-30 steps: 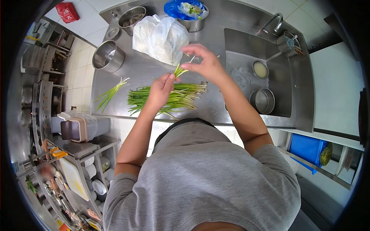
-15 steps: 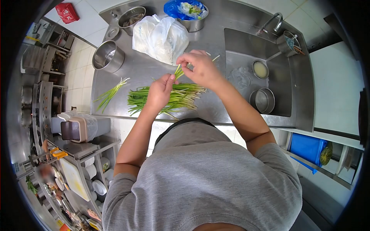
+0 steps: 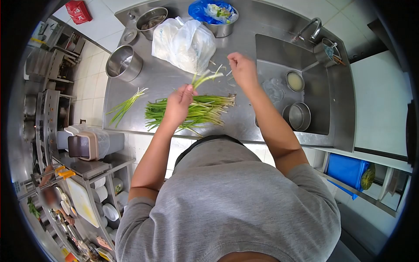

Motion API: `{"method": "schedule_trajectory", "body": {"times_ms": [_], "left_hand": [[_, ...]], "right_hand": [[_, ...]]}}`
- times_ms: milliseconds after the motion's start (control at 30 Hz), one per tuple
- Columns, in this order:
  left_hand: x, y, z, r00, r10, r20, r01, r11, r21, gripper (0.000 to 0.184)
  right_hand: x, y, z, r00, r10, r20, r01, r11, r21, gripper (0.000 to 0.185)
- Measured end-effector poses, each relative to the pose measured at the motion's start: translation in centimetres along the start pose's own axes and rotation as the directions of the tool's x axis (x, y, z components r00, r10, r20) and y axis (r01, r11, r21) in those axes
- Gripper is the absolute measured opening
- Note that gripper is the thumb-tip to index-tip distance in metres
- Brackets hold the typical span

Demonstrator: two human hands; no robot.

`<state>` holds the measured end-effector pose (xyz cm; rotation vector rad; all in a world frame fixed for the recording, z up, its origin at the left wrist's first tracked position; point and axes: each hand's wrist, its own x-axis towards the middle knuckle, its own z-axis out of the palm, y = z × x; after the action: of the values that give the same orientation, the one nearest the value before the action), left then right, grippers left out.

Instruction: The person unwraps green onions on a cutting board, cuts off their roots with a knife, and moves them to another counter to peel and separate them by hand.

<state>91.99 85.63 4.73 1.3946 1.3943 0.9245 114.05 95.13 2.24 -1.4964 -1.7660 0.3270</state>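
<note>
Onions, the green kind, are sitting pinched in the left hand on my feed, between the white bag and the pile lying along the counter's near edge. The right hand is hovering near the sink's left edge, fingers curled; I can't tell if they're gripping anything. I'm figuring a light pinch is best, steadying stalks without bruising them.

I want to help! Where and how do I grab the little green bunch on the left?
Probably just below the pale ends of the little green bunch, coming from above. It lies flat on the counter, and its stalks sit closer there, while the green tips spread apart.
</note>
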Motion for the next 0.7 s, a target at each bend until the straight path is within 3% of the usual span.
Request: {"method": "schedule_trajectory", "body": {"times_ms": [67,167,233,267,367,567,667,700], "left_hand": [[0.3,0.4,-0.2,0.997,-0.078,0.003,0.077,0.974,-0.215,0.030],[0.6,1.2,0.0,0.996,-0.084,0.009,0.081,0.924,-0.375,0.027],[1.0,1.0,0.5,0.999,-0.033,-0.038,0.016,0.924,-0.382,0.024],[1.2,0.8,0.8,0.998,-0.005,-0.059,-0.018,0.924,-0.383,0.023],[1.7,0.6,1.9,0.993,0.027,-0.116,-0.074,0.906,-0.416,0.021],[1.1,1.1,2.1,0.997,-0.027,0.070,0.042,0.974,-0.221,0.020],[0.8,0.4,1.1,0.999,-0.005,0.051,0.009,0.996,-0.085,0.022],[0.6,0.9,0.7,0.999,0.025,0.032,-0.028,0.996,0.088,0.021]], "right_hand": [[-0.8,2.7,1.9,0.972,-0.228,-0.052,0.195,0.913,-0.359,0.026],[-1.8,1.9,3.0,0.994,-0.084,0.072,0.077,0.992,0.098,0.030],[-1.8,-0.4,2.2,0.973,0.115,0.199,-0.157,0.965,0.209,0.027],[-1.9,-1.7,1.9,0.942,0.207,0.266,-0.275,0.928,0.252,0.026],[-2.7,-4.4,2.3,0.908,0.133,0.398,-0.392,0.605,0.693,0.026],[-1.2,-6.6,0.1,0.865,0.167,0.473,-0.498,0.399,0.770,0.019],[-0.1,-5.1,-1.2,0.857,0.065,0.511,-0.487,0.426,0.762,0.017],[0.3,-4.4,-2.1,0.832,0.009,0.554,-0.483,0.501,0.718,0.015]]}}
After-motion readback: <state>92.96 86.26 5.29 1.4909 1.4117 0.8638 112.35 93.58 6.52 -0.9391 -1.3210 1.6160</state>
